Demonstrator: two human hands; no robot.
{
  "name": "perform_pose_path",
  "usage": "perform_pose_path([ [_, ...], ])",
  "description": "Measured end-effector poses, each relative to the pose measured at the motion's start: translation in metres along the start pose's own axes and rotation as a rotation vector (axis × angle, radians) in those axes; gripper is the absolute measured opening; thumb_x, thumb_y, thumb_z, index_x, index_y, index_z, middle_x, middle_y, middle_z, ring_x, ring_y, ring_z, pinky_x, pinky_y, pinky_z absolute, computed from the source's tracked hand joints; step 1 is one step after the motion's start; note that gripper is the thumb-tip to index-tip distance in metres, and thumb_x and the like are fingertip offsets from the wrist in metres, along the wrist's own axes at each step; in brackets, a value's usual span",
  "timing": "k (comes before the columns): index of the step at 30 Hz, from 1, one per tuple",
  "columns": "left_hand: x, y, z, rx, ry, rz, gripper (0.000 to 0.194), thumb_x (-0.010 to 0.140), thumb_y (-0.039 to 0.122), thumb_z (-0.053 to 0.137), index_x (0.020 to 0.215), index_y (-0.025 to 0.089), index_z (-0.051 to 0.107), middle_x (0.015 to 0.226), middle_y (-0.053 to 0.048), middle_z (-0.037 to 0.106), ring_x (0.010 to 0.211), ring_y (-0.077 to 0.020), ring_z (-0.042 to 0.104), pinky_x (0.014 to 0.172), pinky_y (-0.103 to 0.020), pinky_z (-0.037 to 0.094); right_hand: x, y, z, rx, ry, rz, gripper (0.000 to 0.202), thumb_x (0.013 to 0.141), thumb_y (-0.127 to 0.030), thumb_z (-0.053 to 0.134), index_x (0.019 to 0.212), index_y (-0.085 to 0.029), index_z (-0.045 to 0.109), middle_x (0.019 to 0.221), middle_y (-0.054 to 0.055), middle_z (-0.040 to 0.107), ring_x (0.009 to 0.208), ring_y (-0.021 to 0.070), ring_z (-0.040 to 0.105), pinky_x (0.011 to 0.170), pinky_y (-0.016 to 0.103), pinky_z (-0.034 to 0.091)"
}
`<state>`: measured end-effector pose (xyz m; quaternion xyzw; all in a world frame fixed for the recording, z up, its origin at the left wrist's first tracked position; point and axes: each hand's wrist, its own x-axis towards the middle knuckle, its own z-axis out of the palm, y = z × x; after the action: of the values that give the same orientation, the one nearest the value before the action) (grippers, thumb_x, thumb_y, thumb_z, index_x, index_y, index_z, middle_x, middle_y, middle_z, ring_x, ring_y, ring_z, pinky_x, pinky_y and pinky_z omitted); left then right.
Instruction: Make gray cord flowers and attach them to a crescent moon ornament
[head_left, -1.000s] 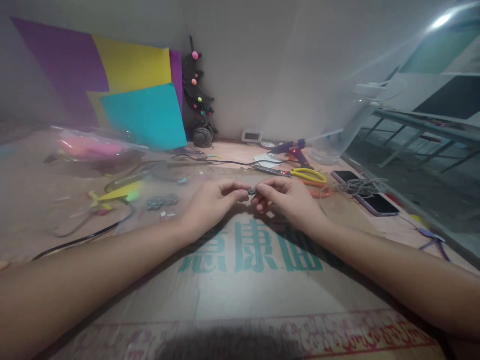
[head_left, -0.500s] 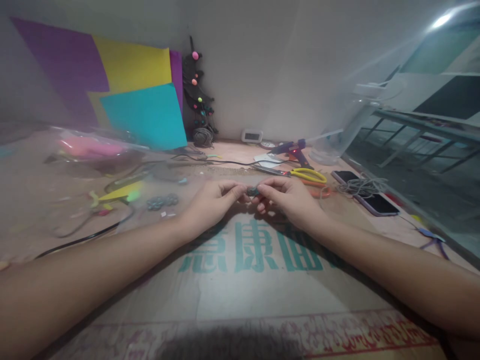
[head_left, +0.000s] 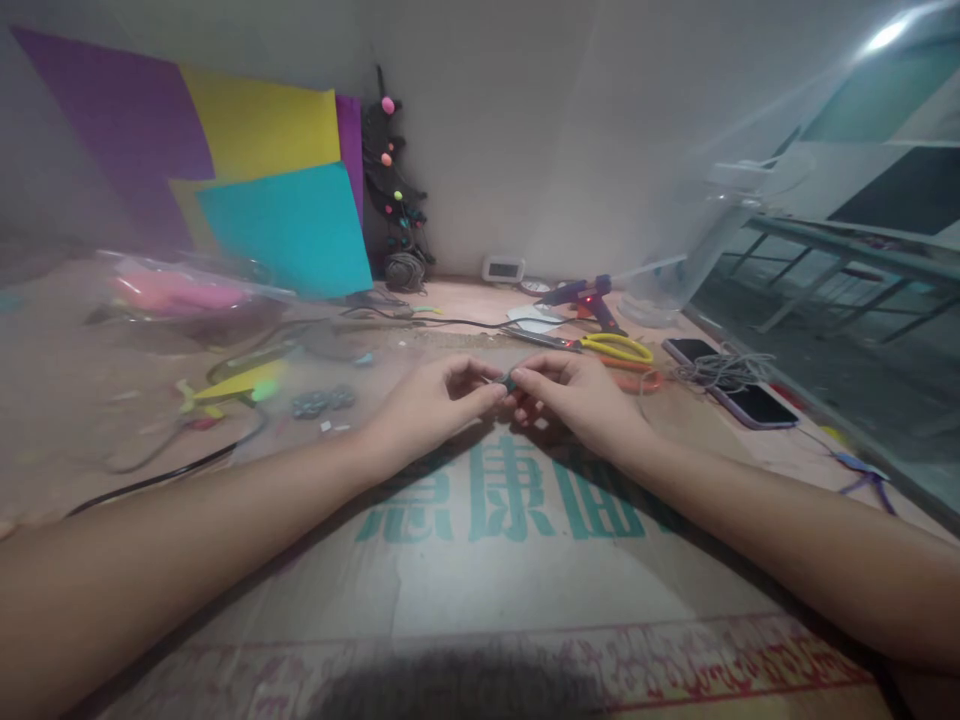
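A small dark green piece sits between the fingertips of both hands, above the printed board; its exact kind is too small to make out. My right hand pinches it between thumb and index finger, the other fingers curled below. From the other side, my left hand is closed, with thumb and index tips at the piece's left end. Two grey-blue flower-shaped pieces lie left of my left hand, near small white bits.
Beyond my hands lie yellow-handled scissors, orange handles and a glue gun with a red light. Phones and a coiled cable are at right. A black cord and a pink-filled plastic bag lie left.
My left thumb has shifted slightly right and down, opening a wider gap below the index finger. The right hand keeps its pinch on the green piece. The view has tilted very slightly.
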<state>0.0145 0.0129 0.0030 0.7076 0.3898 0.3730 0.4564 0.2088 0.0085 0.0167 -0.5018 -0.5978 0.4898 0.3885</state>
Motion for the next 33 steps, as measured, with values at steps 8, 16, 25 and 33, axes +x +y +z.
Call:
perform_pose_path([
  [8,-0.0008,0.0037,0.0005,0.165,0.056,0.042,0.019,0.09,0.033,0.061,0.096,0.017,0.068,0.091,-0.003,0.074,0.083,-0.0174,0.069,0.076,-0.029,0.052,-0.0039,-0.0039,0.0036,-0.203,0.043,-0.108,0.018,0.088,-0.032,0.065,0.08,-0.017,0.068,0.068,0.003,0.072,0.056,0.0116,0.065,0.047,0.02,0.049],
  [16,-0.0001,0.0061,-0.0004,0.162,0.087,0.016,0.019,0.091,0.034,0.057,0.086,0.017,0.066,0.083,-0.003,0.072,0.079,-0.0188,0.067,0.075,-0.031,0.052,-0.0048,-0.0017,0.0023,-0.199,0.019,-0.199,0.02,0.091,-0.036,0.061,0.089,-0.016,0.067,0.069,0.002,0.07,0.058,0.0114,0.064,0.053,0.022,0.05],
  [25,0.0019,0.0033,0.0007,0.002,0.087,0.005,0.021,0.09,0.037,0.059,0.09,0.017,0.063,0.084,-0.006,0.073,0.079,-0.02,0.069,0.072,-0.033,0.055,-0.0056,0.0015,0.0044,-0.067,-0.087,-0.193,0.029,0.095,-0.032,0.056,0.121,-0.019,0.051,0.062,-0.004,0.063,0.052,0.0103,0.058,0.052,0.021,0.047],
  [33,0.0006,0.0055,0.0018,-0.057,0.079,0.021,0.016,0.091,0.031,0.059,0.092,0.015,0.064,0.087,-0.004,0.07,0.078,-0.0164,0.067,0.074,-0.031,0.053,-0.0037,0.0025,0.004,0.097,-0.133,-0.113,0.031,0.094,-0.045,0.056,0.112,-0.019,0.056,0.068,-0.001,0.066,0.058,0.0129,0.063,0.054,0.024,0.046],
])
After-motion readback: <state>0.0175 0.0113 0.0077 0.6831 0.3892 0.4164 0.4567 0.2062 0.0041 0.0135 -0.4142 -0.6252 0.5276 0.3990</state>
